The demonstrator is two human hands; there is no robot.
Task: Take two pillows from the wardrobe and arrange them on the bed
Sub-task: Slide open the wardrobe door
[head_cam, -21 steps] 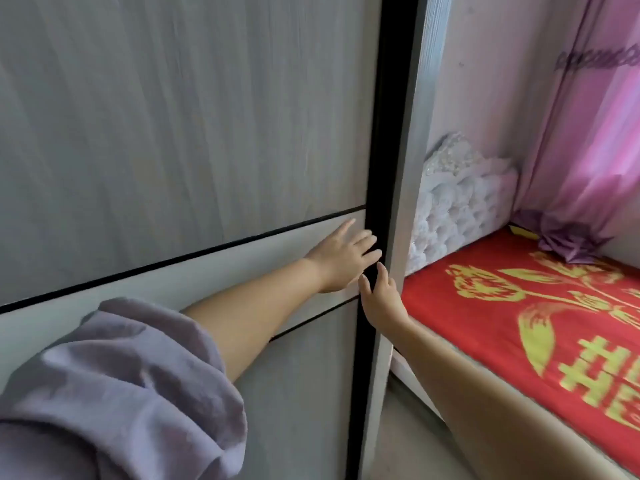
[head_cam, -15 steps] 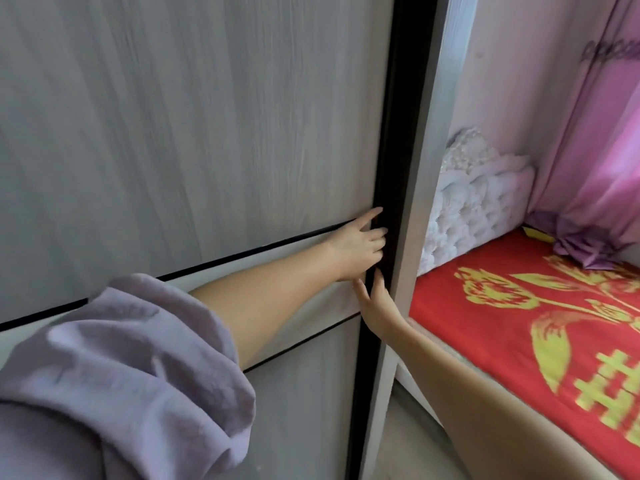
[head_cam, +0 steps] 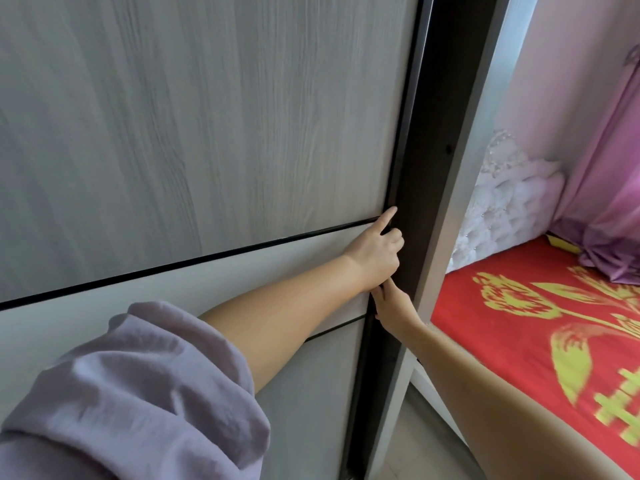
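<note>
The wardrobe's grey wood-grain sliding door (head_cam: 207, 133) fills the left of the view. My left hand (head_cam: 375, 251) is at its right edge, middle fingers curled around the edge and the index finger pointing up along it. Just below, my right hand (head_cam: 393, 306) has its fingers hooked behind the same edge. A dark gap (head_cam: 429, 168) shows between the door and the wardrobe's pale side post (head_cam: 478, 133). The bed (head_cam: 519, 306), under a red cover with a yellow pattern, lies to the right. No pillow is in view.
A white tufted headboard (head_cam: 502, 209) stands at the bed's far end against a pink wall. A pink-purple curtain (head_cam: 609, 185) hangs at the far right, its hem bunched on the bed. A narrow strip of floor (head_cam: 415, 452) runs between wardrobe and bed.
Both hands have gone from flat near the door's edge to fingers curled around it. The dark gap beside the door looks wider, and the view has come closer.
</note>
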